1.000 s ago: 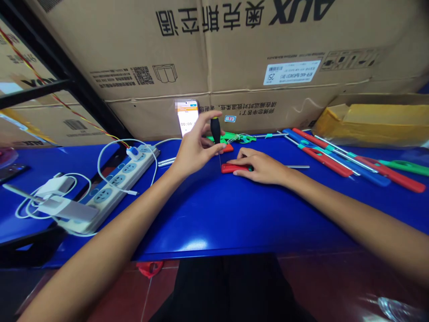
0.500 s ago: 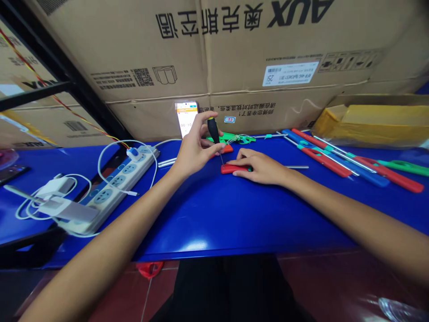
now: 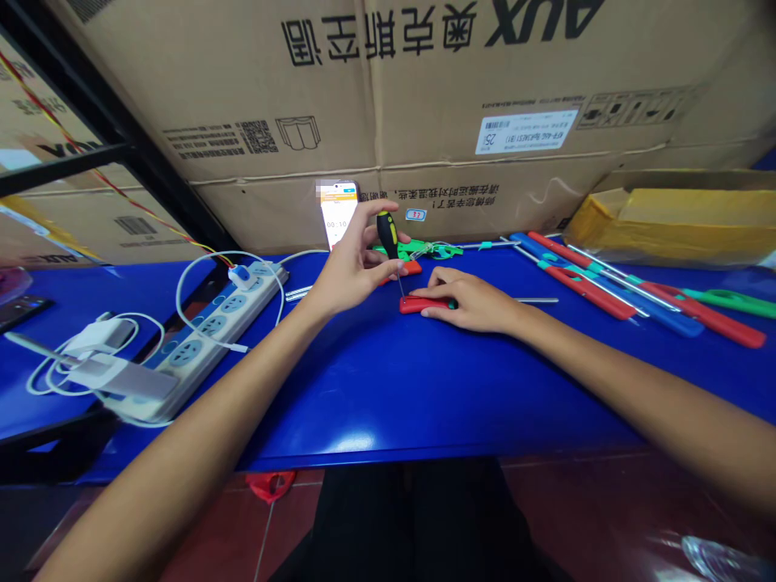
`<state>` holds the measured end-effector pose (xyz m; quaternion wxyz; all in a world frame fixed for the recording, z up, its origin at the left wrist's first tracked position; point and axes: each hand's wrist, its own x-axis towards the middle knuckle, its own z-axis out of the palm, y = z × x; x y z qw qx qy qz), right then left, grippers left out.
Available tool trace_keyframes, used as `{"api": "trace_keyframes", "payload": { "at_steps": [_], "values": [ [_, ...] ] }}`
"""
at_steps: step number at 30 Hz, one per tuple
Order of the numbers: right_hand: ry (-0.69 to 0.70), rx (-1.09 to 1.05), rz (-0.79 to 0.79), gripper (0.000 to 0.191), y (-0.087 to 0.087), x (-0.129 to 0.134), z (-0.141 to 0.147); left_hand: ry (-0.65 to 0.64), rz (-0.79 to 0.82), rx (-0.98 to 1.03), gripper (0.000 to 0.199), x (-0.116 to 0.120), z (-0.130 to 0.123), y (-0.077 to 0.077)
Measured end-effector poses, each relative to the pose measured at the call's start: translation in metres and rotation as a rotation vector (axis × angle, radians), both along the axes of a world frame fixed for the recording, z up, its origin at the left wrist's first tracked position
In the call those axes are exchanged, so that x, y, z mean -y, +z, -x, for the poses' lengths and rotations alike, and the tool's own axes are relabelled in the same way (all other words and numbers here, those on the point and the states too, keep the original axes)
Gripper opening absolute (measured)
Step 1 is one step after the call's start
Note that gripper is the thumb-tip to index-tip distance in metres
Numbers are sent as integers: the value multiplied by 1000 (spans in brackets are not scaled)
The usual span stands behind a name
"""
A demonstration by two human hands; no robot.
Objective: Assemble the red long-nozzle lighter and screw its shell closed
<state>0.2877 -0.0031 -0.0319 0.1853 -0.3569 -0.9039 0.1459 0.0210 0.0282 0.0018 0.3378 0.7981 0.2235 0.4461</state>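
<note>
From here I see the left hand (image 3: 348,271) gripping a screwdriver (image 3: 387,234), tip down at the left end of the red handle (image 3: 415,305). Right hand (image 3: 470,299) has its fingers closed on that handle, nearer the back edge of the blue surface (image 3: 388,388). Power strip (image 3: 227,323) toward left edge, phone (image 3: 338,217) at back edge. Big carton (image 3: 394,105) behind; red tiled floor (image 3: 227,533) below front edge.

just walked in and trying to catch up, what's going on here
A person's left hand holds a black-and-yellow screwdriver, slightly tilted, its tip at one end of a red handle. The right hand holds that handle on the blue table. A lit phone stands by the cardboard box behind.
</note>
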Motion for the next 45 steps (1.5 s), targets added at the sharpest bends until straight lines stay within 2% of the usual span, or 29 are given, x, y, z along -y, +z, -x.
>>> {"api": "trace_keyframes", "payload": {
  "at_steps": [7, 14, 16, 19, 23, 26, 31, 36, 41, 45],
  "values": [
    [-1, -6, 3, 45, 1, 1, 0, -5, -122, -55, 63, 5, 2, 13],
    [-13, 1, 26, 47, 2, 1, 0, 216, -221, 60, 36, 11, 0, 21],
    [-12, -2, 28, 47, 3, 2, 0, 194, -194, 71, 39, 13, 0, 22],
    [-8, -10, 28, 47, 3, 2, 0, 96, -133, 90, 48, 13, 0, 23],
    [-20, -14, 46, 47, 3, 2, 0, 28, -59, 71, 38, 11, 3, 22],
    [-28, -9, 47, 46, 3, 2, 1, 83, -77, 85, 32, 7, 4, 21],
    [-16, -17, 23, 45, 2, 1, 1, 252, -187, 65, 33, 8, 1, 20],
    [-11, -17, 21, 45, 3, 2, 1, 195, -209, 13, 35, 15, -1, 24],
    [-9, -15, 23, 46, 4, 3, 1, 302, -218, 35, 31, 17, -3, 26],
    [-13, -23, 26, 45, 3, 3, 1, 228, -210, 20, 32, 16, -3, 26]
  ]
}}
